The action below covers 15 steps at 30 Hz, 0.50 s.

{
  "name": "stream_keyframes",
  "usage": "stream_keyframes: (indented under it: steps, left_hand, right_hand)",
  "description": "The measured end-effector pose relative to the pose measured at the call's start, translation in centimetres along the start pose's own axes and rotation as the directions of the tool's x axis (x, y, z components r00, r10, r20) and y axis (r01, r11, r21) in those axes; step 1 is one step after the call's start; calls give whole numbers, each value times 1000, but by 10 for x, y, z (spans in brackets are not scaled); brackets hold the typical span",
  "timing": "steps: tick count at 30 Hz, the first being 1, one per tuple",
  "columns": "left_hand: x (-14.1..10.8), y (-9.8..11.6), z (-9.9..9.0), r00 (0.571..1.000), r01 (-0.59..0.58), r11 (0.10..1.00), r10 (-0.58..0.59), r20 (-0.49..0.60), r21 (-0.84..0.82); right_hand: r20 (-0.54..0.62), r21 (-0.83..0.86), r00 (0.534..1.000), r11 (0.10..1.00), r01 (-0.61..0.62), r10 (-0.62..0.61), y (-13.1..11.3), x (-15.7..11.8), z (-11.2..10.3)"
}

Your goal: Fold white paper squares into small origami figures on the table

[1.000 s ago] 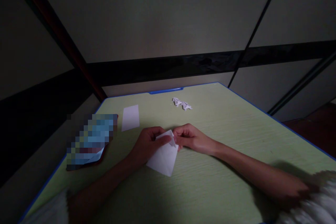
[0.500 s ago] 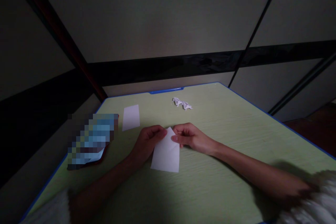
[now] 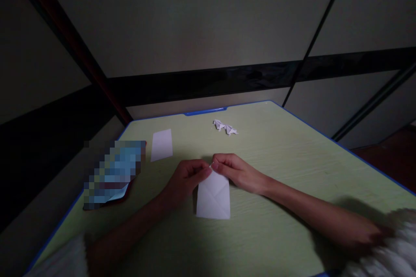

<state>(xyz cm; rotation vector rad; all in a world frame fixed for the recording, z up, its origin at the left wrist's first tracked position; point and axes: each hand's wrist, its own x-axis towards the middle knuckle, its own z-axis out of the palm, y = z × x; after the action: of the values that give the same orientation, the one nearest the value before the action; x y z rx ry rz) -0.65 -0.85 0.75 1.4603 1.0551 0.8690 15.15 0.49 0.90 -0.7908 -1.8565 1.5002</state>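
Between my hands is a white sheet of paper, its far end partly hidden by my fingers. Diagonal crease lines cross its lower half. My left hand is closed, thumb and fingers pinching the far left part of the paper. Opposite it, my right hand pinches the far right part, and the thumb tips of both hands nearly meet at the top. The near edge of the paper hangs toward me over the table.
Two small folded white paper figures lie at the far middle of the green table. A flat white sheet rests to the left. Beside it is a blurred-out device with a dark red edge. Cabinet panels stand behind.
The paper has turned slightly and shifted right and nearer to me, so its diagonal creases now show. My left hand has moved right, and the thumbs are closer together.
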Motion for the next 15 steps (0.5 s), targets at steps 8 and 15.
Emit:
stream_keyframes:
  steps: [8,15]
  left_hand:
    - [1,-1,-1,999,10,1000,-10,48,-10]
    - [-1,4,-1,997,13,1000,-11,-75,19]
  right_hand:
    - [23,3,998,998,63,-63,1,-1,0]
    - [-44,-1,998,999,42,-42,1,0,3]
